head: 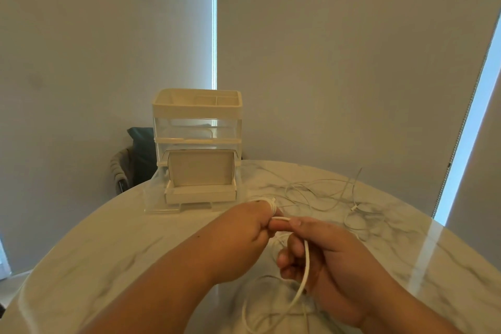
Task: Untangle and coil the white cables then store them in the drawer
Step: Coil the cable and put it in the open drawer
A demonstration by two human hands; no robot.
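My left hand point(244, 230) and my right hand point(322, 255) meet above the marble table point(113, 257), both gripping one white cable point(305, 271). Turns of that cable are wound round my left hand's fingers near its plug end. From my right hand the cable hangs down in a loose loop toward the table's near edge. More thin white cables point(325, 192) lie tangled on the table to the right. The clear drawer unit point(198, 144) stands at the table's far side, its bottom drawer point(200, 194) pulled out with a white box inside.
The drawer unit has a cream tray on top and a closed clear drawer in the middle. A chair with dark cloth point(135, 157) stands behind the table on the left. Window blinds fill the background.
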